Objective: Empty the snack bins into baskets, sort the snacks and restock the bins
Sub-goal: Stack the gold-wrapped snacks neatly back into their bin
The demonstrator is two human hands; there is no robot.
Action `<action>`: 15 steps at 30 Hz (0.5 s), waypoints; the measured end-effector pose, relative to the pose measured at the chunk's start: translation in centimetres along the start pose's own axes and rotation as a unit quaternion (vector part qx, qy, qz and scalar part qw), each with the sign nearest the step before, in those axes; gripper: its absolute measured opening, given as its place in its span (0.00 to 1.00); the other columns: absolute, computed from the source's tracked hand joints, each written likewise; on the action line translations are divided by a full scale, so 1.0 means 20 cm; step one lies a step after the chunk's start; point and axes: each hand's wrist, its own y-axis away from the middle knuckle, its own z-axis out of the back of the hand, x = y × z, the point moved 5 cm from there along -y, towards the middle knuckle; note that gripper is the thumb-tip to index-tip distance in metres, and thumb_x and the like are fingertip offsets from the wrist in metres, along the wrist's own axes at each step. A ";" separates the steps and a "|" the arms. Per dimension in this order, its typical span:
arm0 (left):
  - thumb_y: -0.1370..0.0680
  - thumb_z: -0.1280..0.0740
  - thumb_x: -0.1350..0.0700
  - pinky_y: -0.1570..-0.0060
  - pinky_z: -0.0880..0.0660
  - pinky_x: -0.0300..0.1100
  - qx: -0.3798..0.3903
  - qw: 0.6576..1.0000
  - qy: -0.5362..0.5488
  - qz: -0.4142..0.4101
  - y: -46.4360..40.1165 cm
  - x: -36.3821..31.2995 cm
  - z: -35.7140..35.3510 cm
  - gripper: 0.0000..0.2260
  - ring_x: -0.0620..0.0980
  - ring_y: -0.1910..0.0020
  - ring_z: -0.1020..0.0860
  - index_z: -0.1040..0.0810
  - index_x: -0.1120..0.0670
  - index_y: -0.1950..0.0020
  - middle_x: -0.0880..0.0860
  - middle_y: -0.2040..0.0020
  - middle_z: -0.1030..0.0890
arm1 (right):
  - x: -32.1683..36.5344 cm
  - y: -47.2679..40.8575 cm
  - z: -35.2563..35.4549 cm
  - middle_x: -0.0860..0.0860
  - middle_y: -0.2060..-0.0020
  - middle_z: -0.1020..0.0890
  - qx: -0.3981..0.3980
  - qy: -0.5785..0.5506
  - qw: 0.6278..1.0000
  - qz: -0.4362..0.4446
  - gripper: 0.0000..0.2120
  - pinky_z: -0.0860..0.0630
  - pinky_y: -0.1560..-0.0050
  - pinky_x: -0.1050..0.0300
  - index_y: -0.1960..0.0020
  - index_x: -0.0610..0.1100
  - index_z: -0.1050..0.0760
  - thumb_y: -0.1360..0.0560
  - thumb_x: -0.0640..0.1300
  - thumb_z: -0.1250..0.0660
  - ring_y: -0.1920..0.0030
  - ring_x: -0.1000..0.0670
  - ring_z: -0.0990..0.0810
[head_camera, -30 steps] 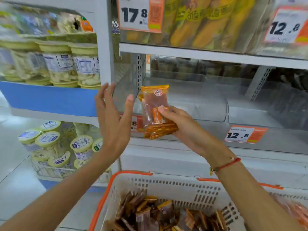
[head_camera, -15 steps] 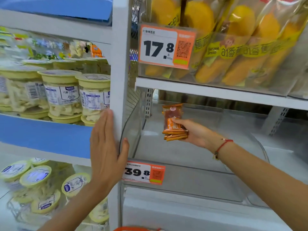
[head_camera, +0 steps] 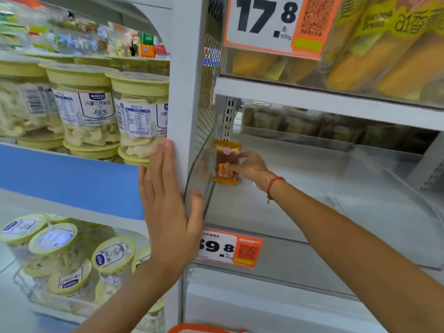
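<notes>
- Right hand [head_camera: 249,167] pinches a small stack of orange snack packets [head_camera: 227,162], upright, inside the clear bin [head_camera: 360,207], near its left wall and back corner.
- Bin floor to the right lies bare and wide.
- Left hand [head_camera: 168,207] rests flat, fingers straight, on the white shelf post [head_camera: 186,92], thumb touching the bin's curved front edge.
- Orange basket rim [head_camera: 199,329] shows at the bottom edge.

There are two hands [head_camera: 168,212] [head_camera: 249,167], one small stack of orange snack packets [head_camera: 225,162], and two orange price tags [head_camera: 271,25] [head_camera: 230,248].

right hand [head_camera: 249,167] gripping snack packets [head_camera: 225,162] inside clear bin [head_camera: 276,251], left hand [head_camera: 168,212] flat on shelf post [head_camera: 185,80]
</notes>
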 end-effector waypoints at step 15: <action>0.24 0.44 0.55 0.24 0.58 0.44 0.004 1.000 -0.005 0.000 -0.01 -0.01 0.01 0.31 0.50 0.21 0.49 0.46 0.60 0.22 0.54 0.21 0.44 | -0.01 0.03 -0.03 0.44 0.44 0.18 -0.050 0.065 0.997 0.009 0.12 0.23 0.42 0.46 0.40 0.41 0.22 0.23 0.41 0.33 0.46 0.43 0.19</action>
